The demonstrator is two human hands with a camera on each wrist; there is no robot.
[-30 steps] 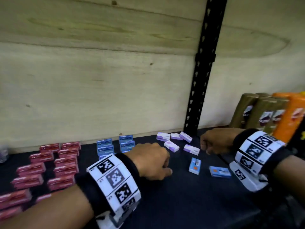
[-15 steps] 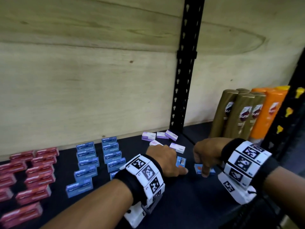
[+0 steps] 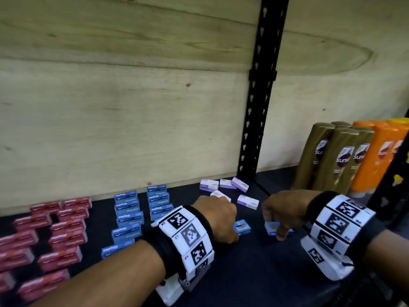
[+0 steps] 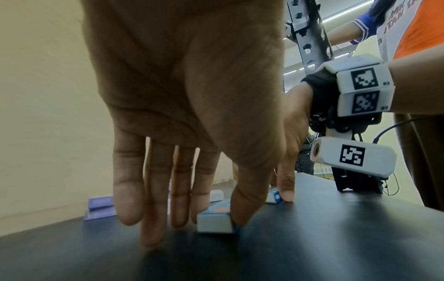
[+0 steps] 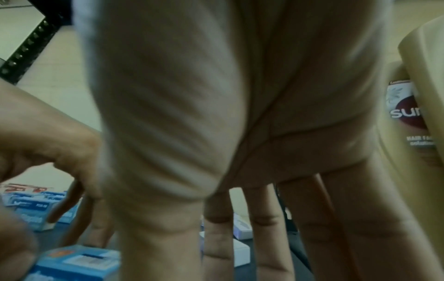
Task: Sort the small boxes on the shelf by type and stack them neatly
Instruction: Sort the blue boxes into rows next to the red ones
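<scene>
Two small light blue boxes lie on the dark shelf [image 3: 243, 273] near its front. My left hand [image 3: 231, 234] pinches the left box [image 3: 243, 227] [image 4: 212, 220] between thumb [image 4: 242, 209] and index finger; the box still sits on the shelf. My right hand [image 3: 280, 229] curls over the right box [image 3: 270, 228], which has an orange spot, with the thumb pressed on its front side. That thumb also shows in the left wrist view beside the box [image 4: 273, 197]. In the right wrist view my palm hides the grip.
Red boxes [image 3: 55, 235] lie in rows at the left, blue staple boxes [image 3: 130, 216] in two columns, purple-white boxes [image 3: 223, 187] loose at the back. Gold bottles [image 3: 327, 160] and orange bottles [image 3: 376, 156] stand right of the black upright [image 3: 259, 107]. A person in an orange shirt [image 4: 408, 28] stands beyond.
Both hands have come onto the two light blue boxes: the left moved right to one, the right dropped forward onto the other. The left box now lies flat.
</scene>
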